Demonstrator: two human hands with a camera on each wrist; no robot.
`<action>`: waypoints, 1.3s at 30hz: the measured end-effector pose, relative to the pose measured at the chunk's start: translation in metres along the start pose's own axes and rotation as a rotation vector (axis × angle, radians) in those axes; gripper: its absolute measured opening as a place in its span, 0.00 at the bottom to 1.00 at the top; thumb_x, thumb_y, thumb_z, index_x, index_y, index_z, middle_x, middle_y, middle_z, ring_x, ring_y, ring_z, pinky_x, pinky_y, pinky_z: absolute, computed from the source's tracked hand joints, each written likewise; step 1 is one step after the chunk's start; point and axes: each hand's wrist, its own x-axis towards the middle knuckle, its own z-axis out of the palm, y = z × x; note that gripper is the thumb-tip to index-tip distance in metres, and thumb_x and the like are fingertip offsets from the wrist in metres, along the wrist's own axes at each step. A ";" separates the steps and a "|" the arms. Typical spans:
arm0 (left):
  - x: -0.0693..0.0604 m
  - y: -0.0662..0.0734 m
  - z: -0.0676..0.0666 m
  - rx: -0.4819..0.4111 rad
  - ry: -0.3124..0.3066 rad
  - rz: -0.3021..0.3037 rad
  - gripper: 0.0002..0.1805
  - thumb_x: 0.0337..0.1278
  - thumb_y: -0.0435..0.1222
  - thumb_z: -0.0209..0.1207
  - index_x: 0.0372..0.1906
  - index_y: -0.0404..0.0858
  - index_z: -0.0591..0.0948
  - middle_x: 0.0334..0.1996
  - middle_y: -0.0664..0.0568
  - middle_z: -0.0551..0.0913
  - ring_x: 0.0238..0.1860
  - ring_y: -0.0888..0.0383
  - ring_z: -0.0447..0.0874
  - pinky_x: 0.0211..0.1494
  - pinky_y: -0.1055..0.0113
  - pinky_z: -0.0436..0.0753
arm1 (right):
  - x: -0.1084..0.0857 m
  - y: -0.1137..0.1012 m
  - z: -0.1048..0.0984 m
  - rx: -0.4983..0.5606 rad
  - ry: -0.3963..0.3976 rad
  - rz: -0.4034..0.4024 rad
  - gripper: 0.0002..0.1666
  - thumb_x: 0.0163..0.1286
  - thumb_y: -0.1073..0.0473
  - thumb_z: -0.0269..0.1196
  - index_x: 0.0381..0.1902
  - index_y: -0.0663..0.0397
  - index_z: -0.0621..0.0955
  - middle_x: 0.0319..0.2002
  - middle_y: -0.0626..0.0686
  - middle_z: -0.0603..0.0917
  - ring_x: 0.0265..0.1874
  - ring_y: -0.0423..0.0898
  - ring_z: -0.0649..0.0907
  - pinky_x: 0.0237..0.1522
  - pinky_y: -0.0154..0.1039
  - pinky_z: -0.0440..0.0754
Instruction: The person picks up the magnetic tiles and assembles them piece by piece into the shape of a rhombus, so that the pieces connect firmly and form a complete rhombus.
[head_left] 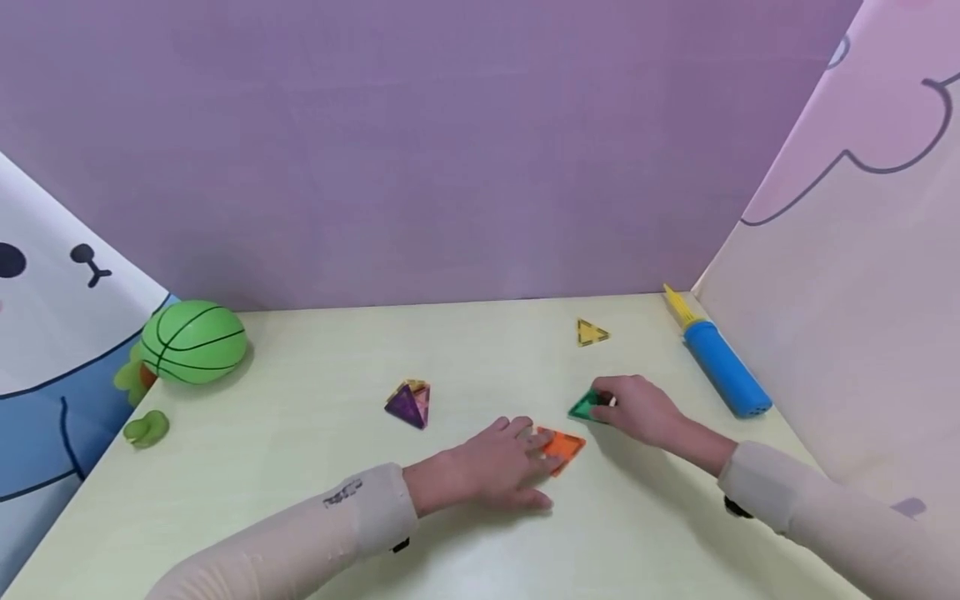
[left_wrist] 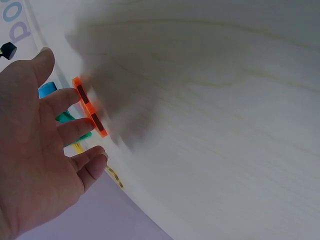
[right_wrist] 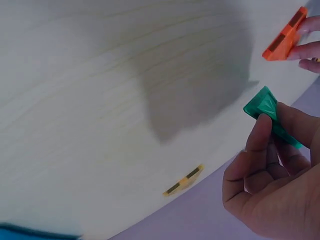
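Observation:
My left hand (head_left: 504, 467) reaches over the table with spread fingers, two of them touching an orange triangular tile (head_left: 566, 450). In the left wrist view those fingertips meet the orange tile (left_wrist: 90, 107) along its edge. My right hand (head_left: 637, 408) pinches a green triangular piece (head_left: 583, 407) between thumb and fingers, just up and right of the orange one. The right wrist view shows the green piece (right_wrist: 263, 106) held tilted. To the left stands a small pyramid-like cluster (head_left: 408, 405) of purple, pink and yellow triangles. A yellow triangle (head_left: 592, 332) lies farther back.
A green ball (head_left: 193, 342) sits at the table's back left, with a small green toy (head_left: 147, 429) in front of it. At the right edge lies a blue pump (head_left: 726, 367) with a yellow nozzle. A purple backdrop (head_left: 450, 150) rises behind the table.

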 end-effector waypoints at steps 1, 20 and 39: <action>0.001 0.000 0.001 -0.001 -0.001 0.000 0.38 0.67 0.69 0.43 0.77 0.60 0.61 0.79 0.55 0.59 0.76 0.48 0.58 0.72 0.54 0.66 | 0.003 -0.001 0.003 0.006 -0.004 0.003 0.02 0.67 0.60 0.67 0.37 0.50 0.84 0.31 0.47 0.83 0.27 0.42 0.75 0.30 0.35 0.72; 0.000 0.002 0.001 0.101 0.042 0.026 0.38 0.67 0.69 0.42 0.77 0.57 0.63 0.77 0.57 0.62 0.73 0.51 0.60 0.69 0.60 0.68 | 0.002 -0.012 0.021 0.077 -0.008 -0.060 0.02 0.64 0.57 0.69 0.35 0.43 0.86 0.29 0.41 0.85 0.24 0.38 0.75 0.26 0.32 0.72; 0.023 -0.021 0.002 -0.151 0.351 -0.174 0.22 0.68 0.57 0.57 0.56 0.48 0.80 0.49 0.55 0.80 0.50 0.57 0.73 0.54 0.64 0.76 | 0.005 -0.016 0.022 0.071 -0.020 -0.078 0.02 0.65 0.58 0.69 0.35 0.45 0.88 0.28 0.42 0.85 0.24 0.38 0.76 0.26 0.31 0.74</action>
